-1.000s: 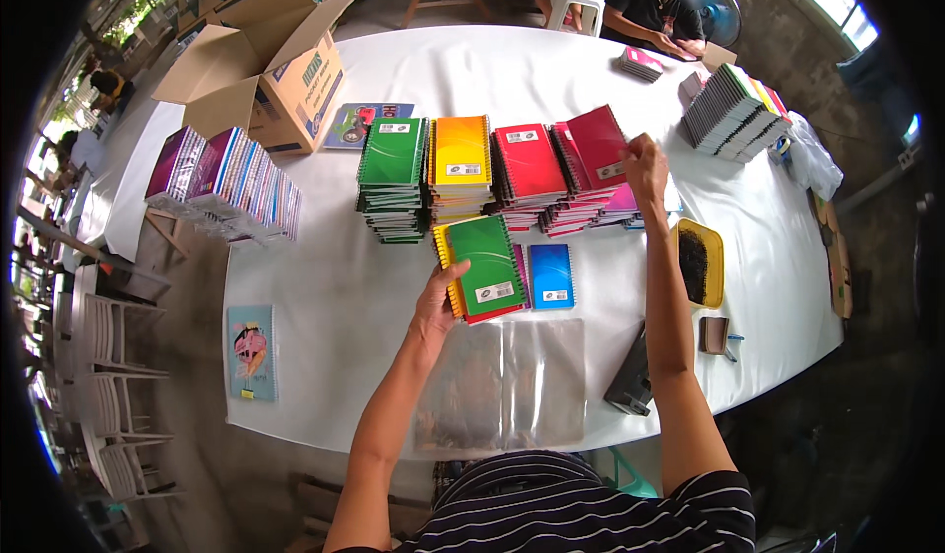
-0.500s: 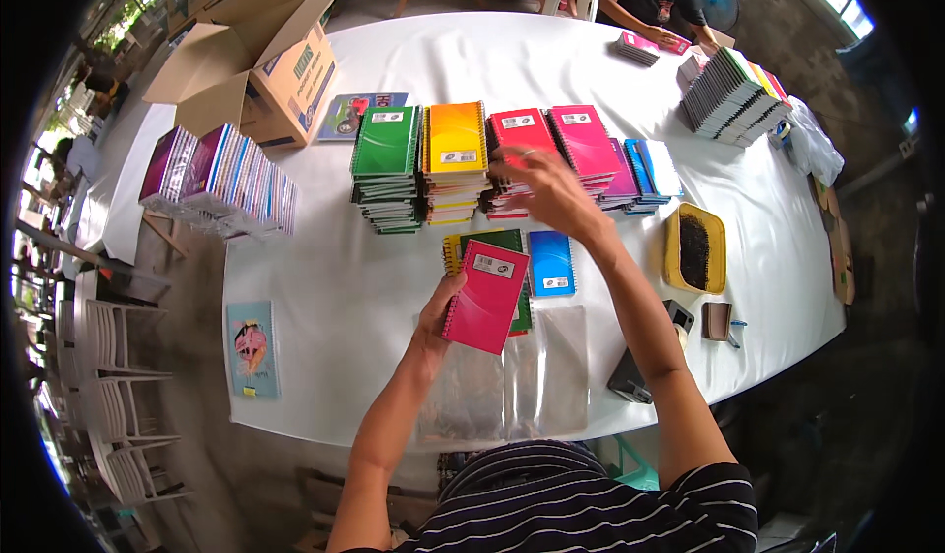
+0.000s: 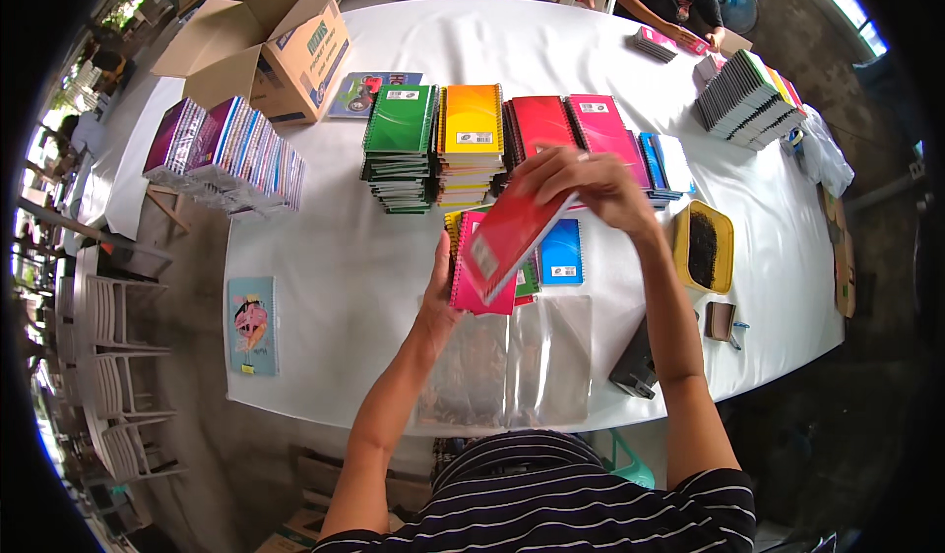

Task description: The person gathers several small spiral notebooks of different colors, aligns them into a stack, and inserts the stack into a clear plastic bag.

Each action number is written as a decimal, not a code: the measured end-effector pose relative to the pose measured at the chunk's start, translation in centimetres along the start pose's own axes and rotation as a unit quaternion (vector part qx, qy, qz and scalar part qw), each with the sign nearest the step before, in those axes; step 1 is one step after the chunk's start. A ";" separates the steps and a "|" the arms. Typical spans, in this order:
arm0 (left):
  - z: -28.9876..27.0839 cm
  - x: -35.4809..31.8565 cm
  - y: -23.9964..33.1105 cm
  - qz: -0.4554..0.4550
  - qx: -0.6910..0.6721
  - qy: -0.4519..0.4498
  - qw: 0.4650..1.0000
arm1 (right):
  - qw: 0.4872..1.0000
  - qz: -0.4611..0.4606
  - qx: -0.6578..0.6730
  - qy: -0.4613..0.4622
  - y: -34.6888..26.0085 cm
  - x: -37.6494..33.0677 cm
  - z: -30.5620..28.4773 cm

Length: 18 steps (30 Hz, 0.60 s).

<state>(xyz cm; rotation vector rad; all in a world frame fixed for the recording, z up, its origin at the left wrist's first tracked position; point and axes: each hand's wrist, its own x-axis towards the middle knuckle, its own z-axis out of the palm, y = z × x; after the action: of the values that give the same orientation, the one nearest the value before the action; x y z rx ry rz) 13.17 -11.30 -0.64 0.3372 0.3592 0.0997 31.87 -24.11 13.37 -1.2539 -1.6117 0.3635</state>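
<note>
My left hand (image 3: 438, 292) is closed on the spiral edge of a pink notebook (image 3: 469, 285), tilted above the table. From above, my right hand (image 3: 596, 184) grips a red spiral notebook (image 3: 522, 223), slanted and slightly blurred, which overlaps the pink one. Beneath them lie a green notebook (image 3: 529, 279), partly hidden, and a yellow one showing only its edge. Just to their right is a blue notebook (image 3: 562, 255). Beyond my hands stand stacks of green (image 3: 401, 125), yellow (image 3: 471, 125), red (image 3: 541, 125) and pink (image 3: 600, 125) notebooks.
Clear plastic sheets (image 3: 546, 366) lie in front of me. On the right are a yellow tub (image 3: 727, 248) and a dark device (image 3: 635, 361). Wrapped notebooks (image 3: 231, 154) and an open carton (image 3: 305, 66) stand left. A co-worker (image 3: 679, 7) handles notebooks at the far right.
My right hand has come back from the red stack with a red notebook, now over the pink one. My left hand still holds the pink notebook. The whole view has shifted slightly.
</note>
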 end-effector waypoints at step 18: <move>-8.1 -1.0 4.2 -0.009 0.041 -0.148 0.988 | 0.928 0.026 -0.331 0.171 8.1 3.6 5.4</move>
<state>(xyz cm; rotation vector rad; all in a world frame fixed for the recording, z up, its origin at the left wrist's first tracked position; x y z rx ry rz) 9.18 -5.04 -6.03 0.4235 0.0732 0.0156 32.02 -15.90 6.97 -1.7494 -1.4351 -0.3962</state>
